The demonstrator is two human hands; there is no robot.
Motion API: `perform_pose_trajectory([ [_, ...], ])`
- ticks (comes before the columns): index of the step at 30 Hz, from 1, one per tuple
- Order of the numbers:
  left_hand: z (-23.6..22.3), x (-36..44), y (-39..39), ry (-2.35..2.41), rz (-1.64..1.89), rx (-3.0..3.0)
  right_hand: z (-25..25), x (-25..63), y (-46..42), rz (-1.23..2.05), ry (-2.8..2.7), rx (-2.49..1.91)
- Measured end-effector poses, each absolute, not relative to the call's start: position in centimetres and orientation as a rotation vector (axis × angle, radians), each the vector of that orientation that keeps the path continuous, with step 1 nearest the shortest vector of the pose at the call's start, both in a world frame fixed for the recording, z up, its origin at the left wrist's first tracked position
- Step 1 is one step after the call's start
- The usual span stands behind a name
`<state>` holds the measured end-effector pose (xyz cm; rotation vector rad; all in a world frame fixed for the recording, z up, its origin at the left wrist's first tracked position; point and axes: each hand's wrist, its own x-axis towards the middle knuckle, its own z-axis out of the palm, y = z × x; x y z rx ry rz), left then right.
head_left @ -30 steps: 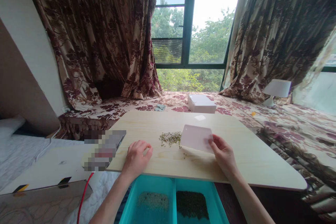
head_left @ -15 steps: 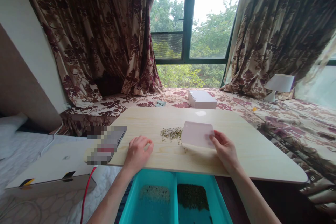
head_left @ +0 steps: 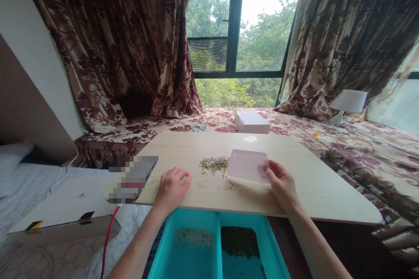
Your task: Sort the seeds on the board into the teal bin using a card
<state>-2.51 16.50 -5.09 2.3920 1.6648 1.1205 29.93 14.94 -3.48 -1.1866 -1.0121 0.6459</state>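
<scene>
My right hand (head_left: 281,183) grips the right edge of a pale pink card (head_left: 247,166), held tilted with its lower edge on the wooden board (head_left: 314,183). A small heap of greenish beans (head_left: 214,165) lies just left of the card. My left hand (head_left: 172,187) rests on the board near its front edge, fingers curled loosely, with nothing visible in them. Below the board's front edge sits a turquoise two-compartment tray (head_left: 216,244), with pale grains in its left half and dark green beans in its right half.
A blurred-out flat object (head_left: 132,178) lies at the board's left end. A white box (head_left: 252,121), a white lamp (head_left: 347,103) and a small grey item (head_left: 199,127) sit on the floral window seat. A red cable (head_left: 106,244) runs down at lower left.
The view has shifted slightly downward. My right hand and the card have edged a little to the right and up; the left hand stays put.
</scene>
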Motion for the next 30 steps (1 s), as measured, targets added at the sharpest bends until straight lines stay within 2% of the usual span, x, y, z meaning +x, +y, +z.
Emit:
perform_pose_trajectory([
  [30, -5.6, -2.7, 16.8, 1.650, 1.125, 2.409, -2.8, 30.5, 13.7, 0.721, -1.035, -1.226],
])
